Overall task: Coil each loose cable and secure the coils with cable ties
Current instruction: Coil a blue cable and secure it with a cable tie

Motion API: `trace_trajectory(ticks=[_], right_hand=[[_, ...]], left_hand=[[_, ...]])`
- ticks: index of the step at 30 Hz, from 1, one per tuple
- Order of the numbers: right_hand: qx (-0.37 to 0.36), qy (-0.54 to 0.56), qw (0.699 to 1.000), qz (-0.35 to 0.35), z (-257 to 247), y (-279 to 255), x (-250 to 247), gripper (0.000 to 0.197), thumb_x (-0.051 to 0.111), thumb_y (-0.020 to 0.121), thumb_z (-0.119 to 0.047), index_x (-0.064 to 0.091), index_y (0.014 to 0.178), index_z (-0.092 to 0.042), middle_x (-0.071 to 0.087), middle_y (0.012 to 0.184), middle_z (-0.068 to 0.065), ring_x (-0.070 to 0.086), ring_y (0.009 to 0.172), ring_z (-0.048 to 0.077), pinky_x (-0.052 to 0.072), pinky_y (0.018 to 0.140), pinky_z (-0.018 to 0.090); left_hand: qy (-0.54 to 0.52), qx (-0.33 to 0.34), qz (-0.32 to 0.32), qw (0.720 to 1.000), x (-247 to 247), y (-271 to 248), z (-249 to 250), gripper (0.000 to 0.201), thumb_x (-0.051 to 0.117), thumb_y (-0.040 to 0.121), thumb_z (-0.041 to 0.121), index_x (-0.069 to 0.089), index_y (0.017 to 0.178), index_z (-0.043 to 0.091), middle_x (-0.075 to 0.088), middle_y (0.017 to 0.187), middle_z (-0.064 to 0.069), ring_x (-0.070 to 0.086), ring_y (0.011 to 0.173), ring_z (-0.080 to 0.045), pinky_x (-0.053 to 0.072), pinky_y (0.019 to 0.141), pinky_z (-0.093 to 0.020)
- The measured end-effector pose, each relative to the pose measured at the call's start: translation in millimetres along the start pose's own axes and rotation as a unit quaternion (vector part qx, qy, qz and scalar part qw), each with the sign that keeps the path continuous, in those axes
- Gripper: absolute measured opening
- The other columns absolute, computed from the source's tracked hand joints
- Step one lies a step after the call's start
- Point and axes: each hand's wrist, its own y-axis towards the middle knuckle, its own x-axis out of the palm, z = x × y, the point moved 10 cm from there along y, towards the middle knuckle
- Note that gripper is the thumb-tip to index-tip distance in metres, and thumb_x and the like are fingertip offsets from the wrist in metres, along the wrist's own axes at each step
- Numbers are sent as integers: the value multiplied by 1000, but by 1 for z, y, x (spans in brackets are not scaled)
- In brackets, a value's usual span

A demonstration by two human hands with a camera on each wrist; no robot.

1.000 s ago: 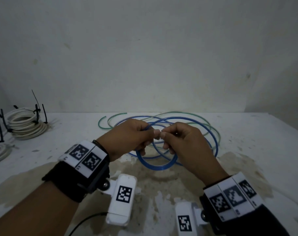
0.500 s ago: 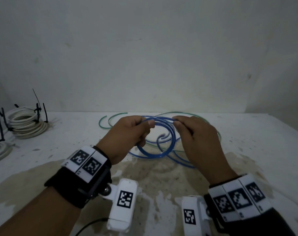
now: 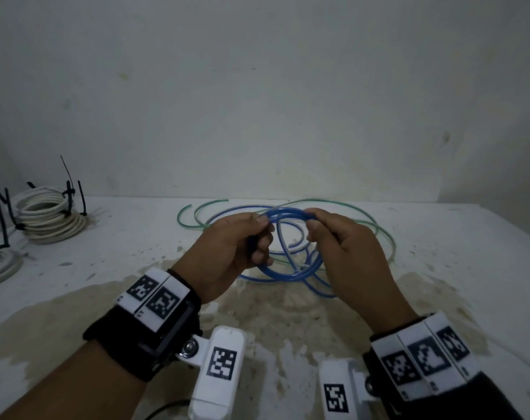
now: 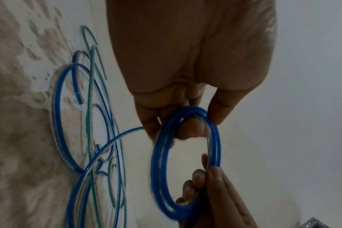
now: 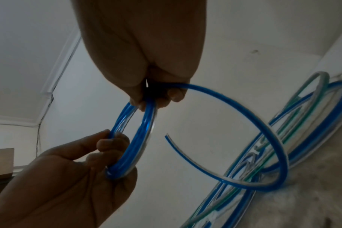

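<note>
A blue cable [image 3: 288,275] lies partly on the white table [image 3: 457,237], and part of it is wound into a small coil [image 4: 160,166] held above the table. My left hand [image 3: 242,237] grips one side of that coil [image 5: 139,138] with curled fingers. My right hand [image 3: 342,241] pinches the coil's opposite side, fingers curled round the strands. A loose blue end [image 5: 167,136] hangs free below the hands. A thin green cable [image 3: 348,207] lies in loose loops on the table behind and under the blue one.
At the far left stand white cable coils [image 3: 45,219] bound with black cable ties [image 3: 68,192], and another white coil [image 3: 0,265] lies at the left edge. A wall rises close behind the table. A brown stain [image 3: 273,322] covers the near tabletop.
The hands rose and moved apart from a fingertip pinch. The blue cable has been drawn off the table into a tighter coil held between both hands.
</note>
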Motion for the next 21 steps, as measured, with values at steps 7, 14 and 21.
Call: trace_trajectory(ticks=[7,14,21], right_hand=[[-77,-40,989,-121,-20,-6,23,30,43,90,-26,69,104,-18,65,86,-5,53,84,3,39,74,11],[10,67,998,-17,-4,2,-5,25,53,87,-43,63,105,-29,63,70,-14,59,65,-5,41,61,7],[89,88,990,-67,30,2,3,19,50,96,-17,48,99,-35,59,64,5,56,50,18,46,51,32]], left_hand=[[151,-82,-127,977,10,-7,-7,38,59,86,35,65,102,0,63,72,-6,58,59,-17,53,64,-30],[-44,-16,-45,998,8,-3,17,18,48,88,26,55,85,9,33,53,8,28,39,-4,36,43,-18],[-253,60,54,964,-56,13,48,28,37,98,25,46,73,17,37,53,9,37,43,-3,42,48,-15]])
